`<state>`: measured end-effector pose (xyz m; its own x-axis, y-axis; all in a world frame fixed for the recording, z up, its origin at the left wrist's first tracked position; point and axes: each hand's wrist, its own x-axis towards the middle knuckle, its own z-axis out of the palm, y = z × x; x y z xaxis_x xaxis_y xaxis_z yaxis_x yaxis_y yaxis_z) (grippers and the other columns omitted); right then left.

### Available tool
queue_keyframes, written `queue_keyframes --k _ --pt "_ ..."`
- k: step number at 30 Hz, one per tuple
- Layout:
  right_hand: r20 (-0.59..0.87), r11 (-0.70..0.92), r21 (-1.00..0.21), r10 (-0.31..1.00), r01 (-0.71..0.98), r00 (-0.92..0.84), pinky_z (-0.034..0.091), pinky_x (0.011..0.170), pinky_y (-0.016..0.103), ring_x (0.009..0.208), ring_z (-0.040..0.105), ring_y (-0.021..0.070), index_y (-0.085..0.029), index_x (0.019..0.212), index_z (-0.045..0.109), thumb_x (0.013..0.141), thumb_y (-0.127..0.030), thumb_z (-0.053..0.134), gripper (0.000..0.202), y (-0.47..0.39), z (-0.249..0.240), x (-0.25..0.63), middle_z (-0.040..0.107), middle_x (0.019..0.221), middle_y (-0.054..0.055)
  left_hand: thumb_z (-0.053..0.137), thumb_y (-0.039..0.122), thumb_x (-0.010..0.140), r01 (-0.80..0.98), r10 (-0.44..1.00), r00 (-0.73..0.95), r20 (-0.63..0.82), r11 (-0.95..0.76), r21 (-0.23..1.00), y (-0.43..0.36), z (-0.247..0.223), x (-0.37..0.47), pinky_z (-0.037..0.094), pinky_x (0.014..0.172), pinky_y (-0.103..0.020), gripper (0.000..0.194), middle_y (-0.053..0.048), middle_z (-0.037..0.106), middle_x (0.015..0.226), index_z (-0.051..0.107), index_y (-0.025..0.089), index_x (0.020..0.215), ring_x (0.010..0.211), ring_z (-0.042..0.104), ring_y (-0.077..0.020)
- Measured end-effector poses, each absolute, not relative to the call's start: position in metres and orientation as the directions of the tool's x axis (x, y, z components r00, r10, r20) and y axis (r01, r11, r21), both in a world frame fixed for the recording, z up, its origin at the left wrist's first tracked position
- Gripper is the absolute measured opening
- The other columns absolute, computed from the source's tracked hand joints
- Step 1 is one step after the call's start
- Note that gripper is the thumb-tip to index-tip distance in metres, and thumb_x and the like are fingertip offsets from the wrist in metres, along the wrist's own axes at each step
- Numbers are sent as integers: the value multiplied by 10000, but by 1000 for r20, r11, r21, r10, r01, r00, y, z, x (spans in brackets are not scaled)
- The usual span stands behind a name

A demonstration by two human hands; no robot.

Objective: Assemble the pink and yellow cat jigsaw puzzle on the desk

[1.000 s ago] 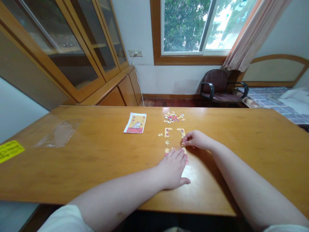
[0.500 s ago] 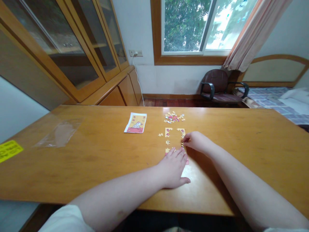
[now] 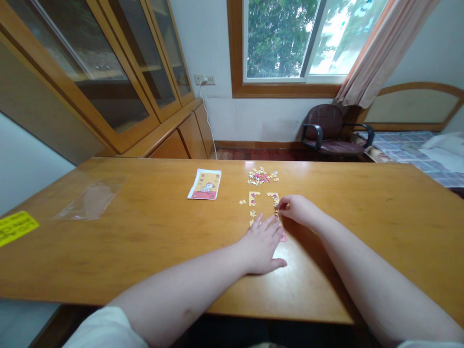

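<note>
My left hand (image 3: 264,245) lies flat with its fingers spread over the lower part of a partly joined jigsaw puzzle, hiding much of it. A pink corner (image 3: 283,237) shows beside its fingers. At the puzzle's right side, my right hand (image 3: 296,208) has its fingertips pinched on a small yellow puzzle piece (image 3: 276,212), mostly covered by the fingers. Above the hands are the joined upper left corner (image 3: 253,198) and upper right corner (image 3: 273,196) of the puzzle. One loose piece (image 3: 253,213) lies inside the left edge, another (image 3: 242,202) outside it.
Farther back on the wooden table (image 3: 145,232) is a heap of loose puzzle pieces (image 3: 259,177). A printed picture sheet (image 3: 205,185) of a white animal lies left of the puzzle. A clear plastic bag (image 3: 92,199) and a yellow label (image 3: 17,227) are at the far left.
My left hand has slid slightly forward, away from me, over the lower puzzle. My right hand has moved a little up along the right edge, still pinching there.
</note>
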<state>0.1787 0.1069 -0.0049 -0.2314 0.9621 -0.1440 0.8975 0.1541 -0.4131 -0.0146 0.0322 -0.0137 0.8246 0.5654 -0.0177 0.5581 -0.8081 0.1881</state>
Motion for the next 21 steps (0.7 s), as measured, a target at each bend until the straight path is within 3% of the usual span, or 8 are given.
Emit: queue_keyframes --k 21 --pt "-107 138 -394 975 908 -195 434 636 215 708 630 143 -201 843 706 741 -216 616 137 113 -10 184 719 808 16 344 647 847 572 583 812 -26 -788 228 44 -21 -14 18 1125 -601 811 -157 283 1516 262 115 1453 1428 99 -321"
